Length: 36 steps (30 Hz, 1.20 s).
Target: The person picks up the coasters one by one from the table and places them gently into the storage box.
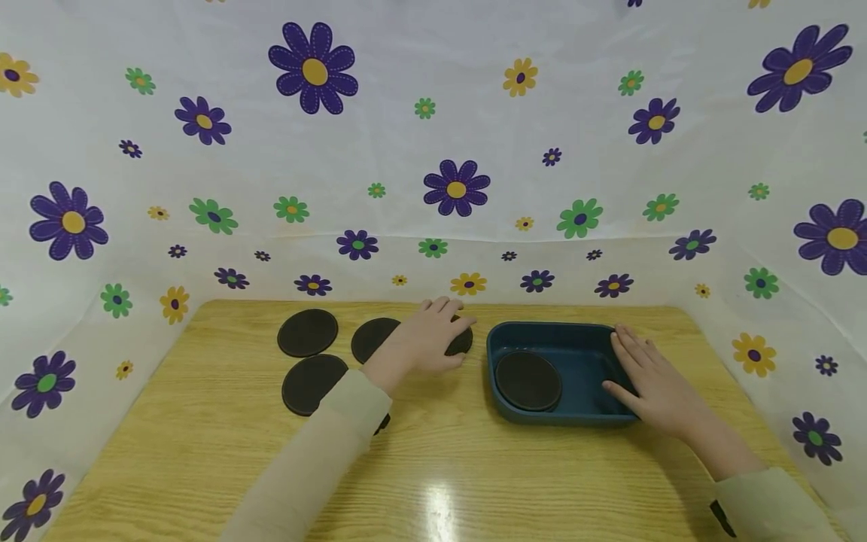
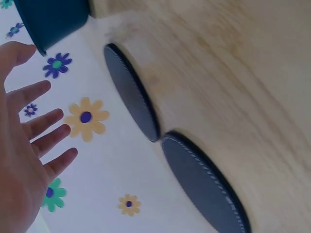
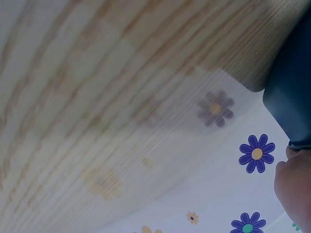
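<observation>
1. Black disc (image 1: 461, 343), the rightmost on the bench (image 1: 433, 452): lies flat just left of the tray, partly hidden by the left hand.
2. Left hand (image 1: 428, 339): hovers palm down above this disc, fingers parted and slightly bent, holding nothing; the left wrist view shows a gap between fingers and disc. The forearm slants in from the lower left.
3. Blue tray (image 1: 565, 418): stands upright on the bench; a second disc (image 1: 528, 381) lies inside, at its left end.
4. Right hand (image 1: 657, 388): rests on the tray's right rim, fingers extended along it and thumb spread apart over the interior.
5. Three other discs (image 1: 308, 333): lie left of the left hand, one partly covered by its sleeve (image 1: 318, 452).
6. Flowered cloth (image 1: 386, 143): hangs behind the bench.
</observation>
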### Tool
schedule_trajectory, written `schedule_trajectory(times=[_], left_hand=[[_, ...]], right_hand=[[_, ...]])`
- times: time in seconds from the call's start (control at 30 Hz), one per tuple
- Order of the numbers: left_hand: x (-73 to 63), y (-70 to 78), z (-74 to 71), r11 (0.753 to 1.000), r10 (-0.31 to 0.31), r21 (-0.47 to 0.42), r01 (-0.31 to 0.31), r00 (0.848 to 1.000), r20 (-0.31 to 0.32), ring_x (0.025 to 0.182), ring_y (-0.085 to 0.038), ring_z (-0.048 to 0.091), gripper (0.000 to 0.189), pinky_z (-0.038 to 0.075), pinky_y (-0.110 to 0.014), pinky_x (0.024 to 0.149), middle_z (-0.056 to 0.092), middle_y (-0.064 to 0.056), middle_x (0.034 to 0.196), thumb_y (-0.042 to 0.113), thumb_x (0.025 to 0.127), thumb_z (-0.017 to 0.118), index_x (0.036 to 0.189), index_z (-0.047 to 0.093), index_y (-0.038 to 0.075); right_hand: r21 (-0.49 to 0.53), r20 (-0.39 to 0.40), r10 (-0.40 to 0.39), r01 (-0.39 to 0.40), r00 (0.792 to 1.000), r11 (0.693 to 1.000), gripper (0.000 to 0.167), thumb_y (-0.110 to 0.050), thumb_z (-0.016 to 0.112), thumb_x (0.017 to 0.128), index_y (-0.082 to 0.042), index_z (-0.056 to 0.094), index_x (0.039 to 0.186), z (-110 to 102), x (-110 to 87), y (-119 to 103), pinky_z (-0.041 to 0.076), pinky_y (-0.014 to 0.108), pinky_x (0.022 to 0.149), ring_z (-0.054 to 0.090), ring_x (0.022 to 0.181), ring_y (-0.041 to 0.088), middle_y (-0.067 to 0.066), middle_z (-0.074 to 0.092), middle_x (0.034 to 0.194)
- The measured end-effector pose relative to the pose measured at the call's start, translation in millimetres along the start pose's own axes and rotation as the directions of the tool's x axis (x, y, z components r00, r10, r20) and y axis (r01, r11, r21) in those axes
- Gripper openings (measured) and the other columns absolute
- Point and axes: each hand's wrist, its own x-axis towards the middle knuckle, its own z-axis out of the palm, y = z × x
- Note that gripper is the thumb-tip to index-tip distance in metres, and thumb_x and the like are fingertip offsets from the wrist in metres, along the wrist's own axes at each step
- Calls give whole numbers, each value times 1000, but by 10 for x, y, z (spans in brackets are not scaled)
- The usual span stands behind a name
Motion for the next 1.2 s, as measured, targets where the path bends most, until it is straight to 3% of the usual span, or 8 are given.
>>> schedule_trajectory(times=[0.47,0.7,0.9,1.2], left_hand=[[174,-134,285,998,-68,-15,68,998,7,151,-33,40,69,35,-52,124,41,-12,164,55,97,68,157,51,25],[268,-105,333,991,-118,-52,121,992,53,153,-35,37,77,34,-56,126,37,-13,166,53,92,72,160,47,26],[336,-90,364,990,-133,-25,136,986,97,154,-35,36,81,36,-58,124,34,-13,168,55,91,73,162,43,29],[353,-100,418,983,-155,-83,165,981,117,155,-37,36,80,37,-59,123,36,-13,168,52,91,72,162,43,29]], right_hand=[[16,35,21,-21,999,1000,87,-44,56,108,9,18,165,-20,14,-17,-12,37,133,13,164,45,32,17,173],[12,25,22,-22,999,1000,86,-43,57,108,9,19,165,-11,4,1,-13,34,133,15,164,45,32,19,173],[3,13,11,-11,1000,1000,86,-43,57,108,9,19,165,-9,-8,-2,-17,28,130,13,165,42,33,19,172],[-3,-4,3,-3,1000,1000,85,-43,56,108,9,19,165,0,-11,4,-18,25,129,11,166,40,32,20,172]])
